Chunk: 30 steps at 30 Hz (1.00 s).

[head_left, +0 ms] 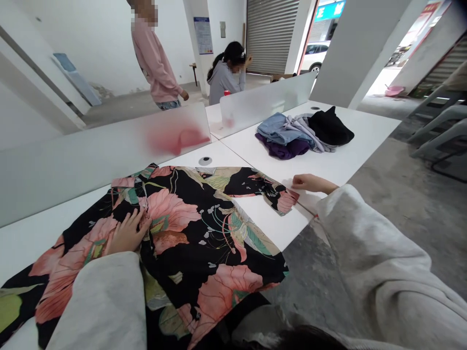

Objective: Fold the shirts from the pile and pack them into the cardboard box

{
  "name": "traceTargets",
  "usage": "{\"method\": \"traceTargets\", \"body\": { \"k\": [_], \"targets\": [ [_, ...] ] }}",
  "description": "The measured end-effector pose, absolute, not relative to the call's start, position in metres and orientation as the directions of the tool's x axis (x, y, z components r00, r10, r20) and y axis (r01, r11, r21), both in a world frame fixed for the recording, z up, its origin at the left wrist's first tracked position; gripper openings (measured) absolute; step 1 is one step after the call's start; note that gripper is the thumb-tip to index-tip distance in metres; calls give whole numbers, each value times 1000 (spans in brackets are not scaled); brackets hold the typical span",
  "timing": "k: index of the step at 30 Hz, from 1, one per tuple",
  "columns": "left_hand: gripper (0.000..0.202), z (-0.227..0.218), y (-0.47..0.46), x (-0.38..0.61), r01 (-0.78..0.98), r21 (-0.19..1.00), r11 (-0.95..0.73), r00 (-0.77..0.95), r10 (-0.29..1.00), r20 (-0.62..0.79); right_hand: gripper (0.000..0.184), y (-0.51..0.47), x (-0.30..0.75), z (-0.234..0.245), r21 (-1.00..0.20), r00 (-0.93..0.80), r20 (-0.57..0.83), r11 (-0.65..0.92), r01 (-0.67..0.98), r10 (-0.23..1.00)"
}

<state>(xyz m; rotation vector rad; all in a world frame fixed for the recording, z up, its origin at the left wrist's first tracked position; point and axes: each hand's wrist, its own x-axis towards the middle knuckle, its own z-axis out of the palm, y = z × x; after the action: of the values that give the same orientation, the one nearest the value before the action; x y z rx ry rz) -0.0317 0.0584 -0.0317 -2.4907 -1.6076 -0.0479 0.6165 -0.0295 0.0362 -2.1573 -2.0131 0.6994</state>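
Observation:
A black shirt with large pink flowers and green leaves [189,228] lies spread across the white table [328,160], its lower part hanging over the near edge. My left hand [127,232] rests flat on the shirt's front, fingers stretched out. My right hand [308,183] reaches out to the end of the shirt's right sleeve [270,189], fingers drawn together at the cuff as if pinching it.
A pile of blue, purple, grey and black clothes [302,131] sits further along the table. Frosted divider panels [109,146] stand behind the shirt. One person in pink [156,63] stands and another in grey [226,73] sits beyond them. Concrete floor lies to the right.

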Motion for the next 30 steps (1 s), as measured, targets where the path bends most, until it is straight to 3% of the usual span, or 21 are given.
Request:
{"method": "traceTargets", "body": {
  "k": [4, 8, 10, 13, 15, 18, 20, 22, 26, 30],
  "targets": [
    [49, -32, 56, -28, 932, -161, -324, 344, 933, 109, 32, -23, 618, 37, -414, 132, -268, -238, 879, 954],
    [48, -31, 55, -25, 935, -162, -314, 334, 936, 112, 27, -28, 612, 32, -344, -65, -387, -79, 936, 920],
    [47, -30, 55, -25, 927, -175, -333, 354, 930, 104, 29, -30, 609, 30, -363, -94, -353, -43, 931, 931],
    [48, -30, 55, -25, 941, -159, -300, 318, 942, 106, 34, -26, 611, 34, -378, 157, -54, -165, 911, 986],
    [48, -29, 55, -23, 948, -126, -292, 307, 945, 114, 37, -20, 613, 37, -360, 345, 227, -250, 899, 911],
    [49, -28, 55, -19, 961, -71, -266, 274, 951, 146, 42, -10, 610, 33, -240, 343, 490, -254, 937, 802],
    [51, -26, 54, -16, 971, -43, -236, 240, 958, 159, 44, -4, 602, 21, -161, 224, 485, -165, 973, 845],
    [52, -25, 53, -13, 975, -31, -221, 224, 961, 165, 48, 0, 593, 2, -103, 124, 388, -91, 990, 913],
    [51, -21, 50, -11, 970, -37, -239, 242, 946, 214, 55, 2, 586, -34, 29, 133, 201, -141, 990, 970],
    [48, -13, 43, -4, 945, -109, -309, 327, 896, 300, 54, 4, 581, -44, 101, 147, 283, -182, 978, 948]
  ]
}}
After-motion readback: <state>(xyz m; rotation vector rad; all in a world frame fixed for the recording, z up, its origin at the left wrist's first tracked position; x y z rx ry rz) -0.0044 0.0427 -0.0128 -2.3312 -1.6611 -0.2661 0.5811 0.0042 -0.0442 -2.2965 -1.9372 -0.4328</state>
